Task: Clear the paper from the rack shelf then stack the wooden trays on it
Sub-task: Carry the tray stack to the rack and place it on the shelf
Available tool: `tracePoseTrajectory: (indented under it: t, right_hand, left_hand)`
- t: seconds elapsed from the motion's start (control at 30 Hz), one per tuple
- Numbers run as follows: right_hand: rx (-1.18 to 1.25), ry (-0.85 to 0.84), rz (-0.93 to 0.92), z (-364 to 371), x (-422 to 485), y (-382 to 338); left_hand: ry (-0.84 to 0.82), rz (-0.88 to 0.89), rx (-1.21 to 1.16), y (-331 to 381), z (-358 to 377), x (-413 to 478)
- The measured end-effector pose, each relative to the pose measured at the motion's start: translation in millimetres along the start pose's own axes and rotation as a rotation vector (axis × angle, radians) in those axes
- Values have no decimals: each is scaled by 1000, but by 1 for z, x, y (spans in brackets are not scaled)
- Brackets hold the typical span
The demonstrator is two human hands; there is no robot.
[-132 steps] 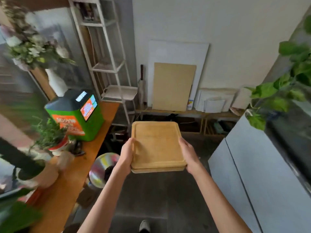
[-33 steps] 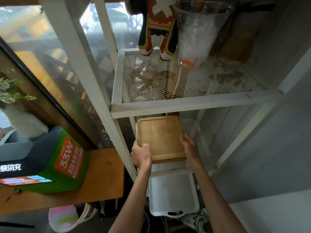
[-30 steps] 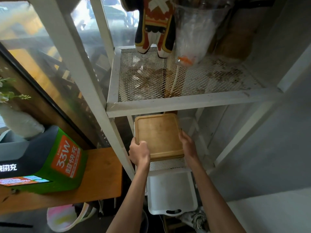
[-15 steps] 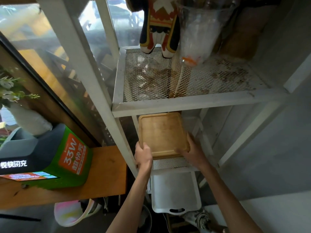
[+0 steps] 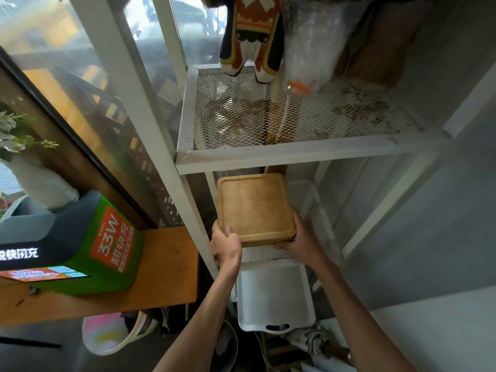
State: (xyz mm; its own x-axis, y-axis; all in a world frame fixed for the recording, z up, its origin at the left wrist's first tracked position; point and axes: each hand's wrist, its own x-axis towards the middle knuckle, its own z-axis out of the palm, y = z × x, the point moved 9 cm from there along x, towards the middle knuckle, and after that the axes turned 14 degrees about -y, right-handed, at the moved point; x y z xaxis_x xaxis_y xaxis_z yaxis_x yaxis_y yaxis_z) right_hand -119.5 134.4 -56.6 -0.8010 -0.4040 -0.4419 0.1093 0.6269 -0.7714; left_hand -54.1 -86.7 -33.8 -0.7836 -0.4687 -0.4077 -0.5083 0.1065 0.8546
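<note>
The stack of square wooden trays (image 5: 255,208) sat on the white mesh rack shelf (image 5: 264,254), its far edge tucked under the upper mesh shelf (image 5: 295,151) and its left side close beside the white rack post (image 5: 198,237). A strip of bare mesh showed along the near edge, and open room lay to the right of the stack.

The left hand (image 5: 225,244) had its fingers closed on the near left corner, thumb on the rim. The right hand (image 5: 302,240) cupped the near right corner, fingers under the edge.

Below, a white plastic tray with a handle slot (image 5: 273,296) lay bare. A green and black charging box (image 5: 72,245) stood on the wooden bench (image 5: 166,267) to the left.

Compared with half a second earlier, the trays sat in much the same place, with both hands still on the near corners.
</note>
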Motion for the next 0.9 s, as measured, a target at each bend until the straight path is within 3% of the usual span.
tracePoseTrajectory:
  t: [0.3, 0.9]
  right_hand:
    - [-54, 14, 37, 1, 8, 12]
    - [-130, 124, -58, 0, 8, 19]
  left_hand:
    - [45, 5, -78, -1, 0, -5]
    - [38, 92, -167, -7, 4, -3]
